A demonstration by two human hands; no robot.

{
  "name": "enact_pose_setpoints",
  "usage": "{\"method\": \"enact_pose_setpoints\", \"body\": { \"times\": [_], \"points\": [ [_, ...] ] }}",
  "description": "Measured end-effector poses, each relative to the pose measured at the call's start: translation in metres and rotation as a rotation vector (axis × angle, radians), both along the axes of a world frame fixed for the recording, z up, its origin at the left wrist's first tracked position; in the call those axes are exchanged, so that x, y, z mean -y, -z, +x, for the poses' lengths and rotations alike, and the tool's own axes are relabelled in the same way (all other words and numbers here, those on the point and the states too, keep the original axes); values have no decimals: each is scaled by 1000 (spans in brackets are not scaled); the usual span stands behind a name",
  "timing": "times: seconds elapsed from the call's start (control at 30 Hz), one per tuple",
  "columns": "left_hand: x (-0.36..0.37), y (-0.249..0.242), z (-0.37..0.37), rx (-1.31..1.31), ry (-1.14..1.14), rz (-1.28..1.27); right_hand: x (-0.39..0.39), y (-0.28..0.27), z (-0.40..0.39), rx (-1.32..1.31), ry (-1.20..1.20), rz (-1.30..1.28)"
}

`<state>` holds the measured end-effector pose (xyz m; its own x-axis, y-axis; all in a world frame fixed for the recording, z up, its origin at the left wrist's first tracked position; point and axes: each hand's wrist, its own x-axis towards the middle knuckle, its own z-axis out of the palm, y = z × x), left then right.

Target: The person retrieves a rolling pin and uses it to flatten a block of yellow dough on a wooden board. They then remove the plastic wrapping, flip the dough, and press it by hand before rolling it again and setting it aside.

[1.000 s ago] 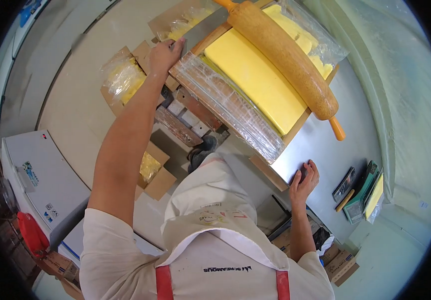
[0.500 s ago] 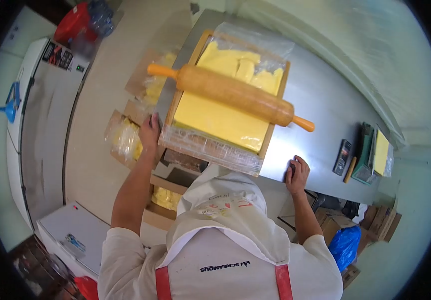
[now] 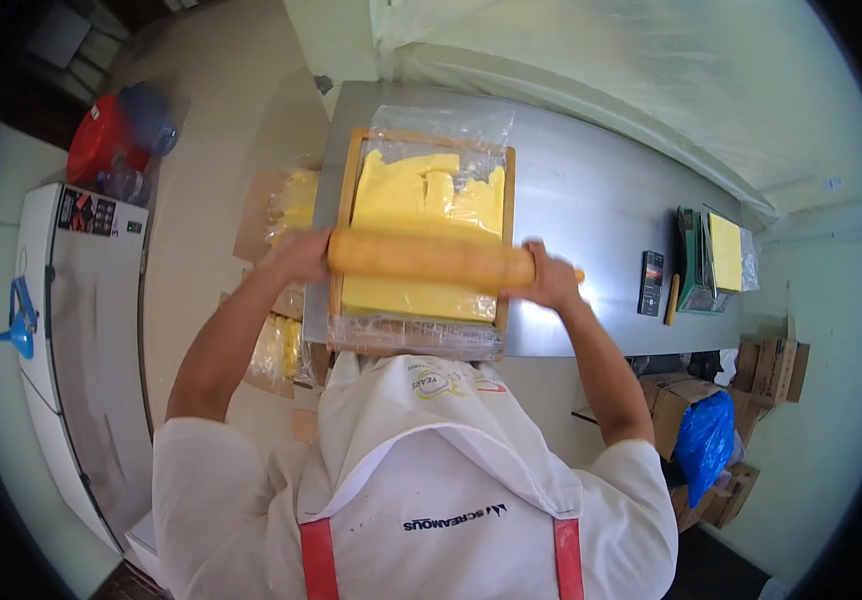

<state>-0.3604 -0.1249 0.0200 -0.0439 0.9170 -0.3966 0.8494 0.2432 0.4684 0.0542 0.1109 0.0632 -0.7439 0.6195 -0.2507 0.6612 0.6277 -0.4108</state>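
A wooden rolling pin (image 3: 429, 260), slightly smeared by motion, spans a wooden frame (image 3: 510, 200) from side to side. My left hand (image 3: 301, 257) is closed around its left handle, which the fingers hide. On the other end, my right hand (image 3: 549, 277) grips the right handle, whose tip shows past the fingers. Inside the frame lies a yellow, butter-like slab (image 3: 401, 295), smooth near me and broken into uneven pieces at the far end. Clear plastic film (image 3: 441, 122) sticks out beyond the frame's far edge, and more wrap covers the near edge.
The frame rests on a steel table (image 3: 571, 180). To the right are a dark phone-like device (image 3: 652, 283), a short wooden stick (image 3: 672, 300) and a green holder (image 3: 691, 262) with a yellow sheet (image 3: 724, 252). Wrapped yellow blocks (image 3: 276, 350) sit left, below the table; a blue bag (image 3: 706, 440) lies right.
Both hands have left the table's near edge and taken the rolling pin by its handles. The pin has turned from slanted to nearly straight across the frame. My view has shifted and rotated.
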Motion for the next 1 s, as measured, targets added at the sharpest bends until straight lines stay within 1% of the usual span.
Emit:
{"method": "enact_pose_setpoints", "body": {
  "times": [0.03,0.07,0.1,0.13,0.17,0.23,0.27,0.3,0.33,0.37,0.47,0.5,0.6,0.67,0.7,0.77,0.8,0.9,0.97,1.0],
  "points": [
    [15,-6,11,20,9,-27,20,-3,13,105,25,-76],
    [34,-19,23,39,17,-55,39,3,28,200,6,-84],
    [31,-42,37,-109,38,-231,63,15,43,1,-17,8],
    [35,-57,55,-247,63,-424,81,15,46,-69,0,25],
    [46,-50,57,-225,71,-281,89,13,47,-104,-53,141],
    [65,-35,52,-178,58,8,87,14,44,-105,-17,167],
    [71,-30,52,-169,57,23,89,16,45,-102,1,170],
    [71,-27,50,-162,56,41,86,22,44,-193,-47,249],
    [70,-23,47,-154,56,62,81,27,44,-190,-57,245],
    [72,-12,45,-128,5,-24,79,31,47,-182,-67,238],
    [42,-29,39,-114,39,-92,59,26,38,-167,-79,203],
    [33,-28,34,-124,26,-46,46,26,32,-172,-83,192],
    [1,-22,21,-160,13,-82,3,40,21,-113,-61,138],
    [-18,-8,12,179,-171,-72,-32,23,-7,116,26,-78],
    [-26,-6,6,344,-257,-57,-42,24,-16,180,51,-149],
    [-46,-14,-7,195,-179,-142,-60,22,-30,289,106,-265],
    [-59,-17,-14,119,-147,-178,-64,19,-32,277,114,-268],
    [-114,-21,-9,36,-256,230,-63,18,-35,253,132,-273],
    [-163,-6,8,66,-152,449,-56,14,-31,257,113,-248],
    [-184,8,20,64,-149,421,-53,14,-31,245,112,-237]
  ]
}}
